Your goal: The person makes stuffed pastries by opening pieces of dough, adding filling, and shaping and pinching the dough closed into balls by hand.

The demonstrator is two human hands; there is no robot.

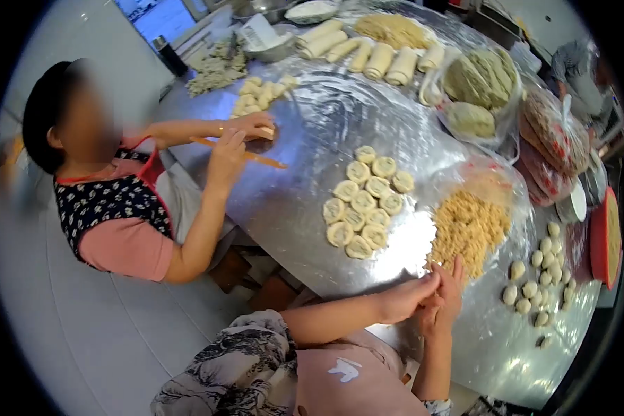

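My left hand (410, 298) and my right hand (445, 299) meet at the front edge of the metal table, just below a heap of crumbly yellow filling (468, 225) on plastic. The left hand's fingers are curled in against the right palm. On the right hand, some fingers point up toward the filling while the others bend around. Whatever lies between the hands is hidden. Ahead and to the left sit several flattened round dough pieces (362, 202) with greenish centres. Small dough balls (546, 267) lie to the right.
Across the table (277, 222), a co-worker's hands (237, 145) hold an orange-brown stick and work at dough. Dough rolls (380, 61) lie along the back, near greenish dough (480, 78) in plastic. Bagged filling (555, 128) and a red basin (605, 236) stand at right.
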